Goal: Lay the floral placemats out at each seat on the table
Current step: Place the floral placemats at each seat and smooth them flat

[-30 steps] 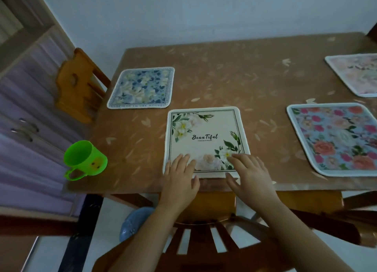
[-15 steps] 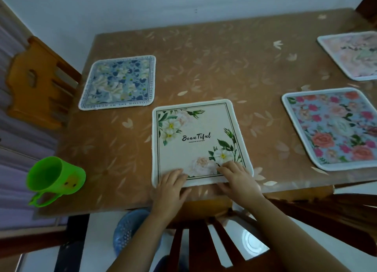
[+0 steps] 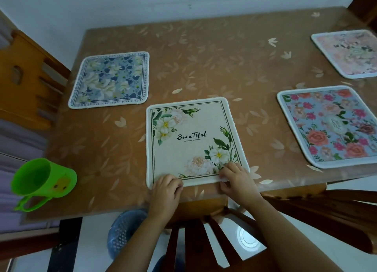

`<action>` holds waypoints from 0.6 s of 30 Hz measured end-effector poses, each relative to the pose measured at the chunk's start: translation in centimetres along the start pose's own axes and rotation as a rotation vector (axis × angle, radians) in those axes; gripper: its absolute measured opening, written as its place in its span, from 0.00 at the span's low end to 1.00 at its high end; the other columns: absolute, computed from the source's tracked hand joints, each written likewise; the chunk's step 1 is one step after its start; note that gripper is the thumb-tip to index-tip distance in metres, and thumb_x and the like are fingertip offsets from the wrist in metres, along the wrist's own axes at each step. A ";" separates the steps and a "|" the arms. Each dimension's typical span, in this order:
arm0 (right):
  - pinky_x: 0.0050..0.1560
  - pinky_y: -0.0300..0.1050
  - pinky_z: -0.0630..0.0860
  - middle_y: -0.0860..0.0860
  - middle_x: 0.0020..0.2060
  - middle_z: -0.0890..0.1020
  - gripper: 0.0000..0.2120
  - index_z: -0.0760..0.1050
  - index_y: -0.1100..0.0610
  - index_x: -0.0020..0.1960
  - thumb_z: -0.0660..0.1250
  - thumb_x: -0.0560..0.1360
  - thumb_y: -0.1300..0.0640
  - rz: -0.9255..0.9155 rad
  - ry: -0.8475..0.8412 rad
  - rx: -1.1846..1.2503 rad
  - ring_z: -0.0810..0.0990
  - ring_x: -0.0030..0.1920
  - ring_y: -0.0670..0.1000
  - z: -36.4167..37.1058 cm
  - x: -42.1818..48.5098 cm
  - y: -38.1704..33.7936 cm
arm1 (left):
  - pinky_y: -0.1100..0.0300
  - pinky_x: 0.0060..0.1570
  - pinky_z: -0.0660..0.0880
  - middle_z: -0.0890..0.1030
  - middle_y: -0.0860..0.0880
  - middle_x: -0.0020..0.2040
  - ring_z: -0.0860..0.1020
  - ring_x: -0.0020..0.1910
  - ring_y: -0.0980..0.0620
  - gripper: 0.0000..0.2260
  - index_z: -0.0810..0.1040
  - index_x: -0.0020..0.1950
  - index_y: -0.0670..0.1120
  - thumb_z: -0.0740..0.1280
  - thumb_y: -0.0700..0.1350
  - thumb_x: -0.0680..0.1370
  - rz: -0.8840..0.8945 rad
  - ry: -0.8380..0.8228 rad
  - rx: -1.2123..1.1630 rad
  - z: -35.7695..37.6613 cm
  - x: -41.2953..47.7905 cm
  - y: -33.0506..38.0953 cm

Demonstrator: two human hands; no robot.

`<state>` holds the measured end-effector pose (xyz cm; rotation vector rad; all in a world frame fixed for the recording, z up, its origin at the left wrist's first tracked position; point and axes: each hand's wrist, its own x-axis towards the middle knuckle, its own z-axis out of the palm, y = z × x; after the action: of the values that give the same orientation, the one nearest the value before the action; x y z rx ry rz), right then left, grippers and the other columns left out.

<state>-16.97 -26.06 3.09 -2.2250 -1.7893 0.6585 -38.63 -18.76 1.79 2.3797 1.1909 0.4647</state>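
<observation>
The cream mat (image 3: 193,141), printed "Beautiful" with white and pink flowers, lies flat on the table (image 3: 204,64) at its near edge, in front of a chair (image 3: 204,237) whose back slats show below. Both hands rest on its near border: the left hand (image 3: 166,192) at the near-left corner with fingers curled together onto the edge, the right hand (image 3: 236,179) at the near-right corner, fingers bent and pinching the border. A blue mat (image 3: 111,81) lies to the far left, beside a second chair (image 3: 26,78). A rose mat (image 3: 330,127) lies to the right, and a pink mat (image 3: 348,53) beyond it, cut off by the frame. A green cup (image 3: 43,182) lies tilted at the near-left corner of the table. A blue basket (image 3: 124,235) sits on the floor below.
</observation>
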 end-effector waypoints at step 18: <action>0.46 0.52 0.74 0.57 0.41 0.78 0.02 0.74 0.62 0.40 0.66 0.68 0.64 0.040 0.091 0.080 0.74 0.46 0.57 0.2 -0.1 -0.8 | 0.53 0.36 0.75 0.78 0.46 0.36 0.76 0.37 0.46 0.08 0.78 0.37 0.41 0.75 0.33 0.64 0.052 -0.027 0.008 -0.4 0.3 0.2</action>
<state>-17.74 -26.02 3.26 -2.2061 -1.6509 0.6151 -38.54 -18.54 2.26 2.4209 1.1239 0.4438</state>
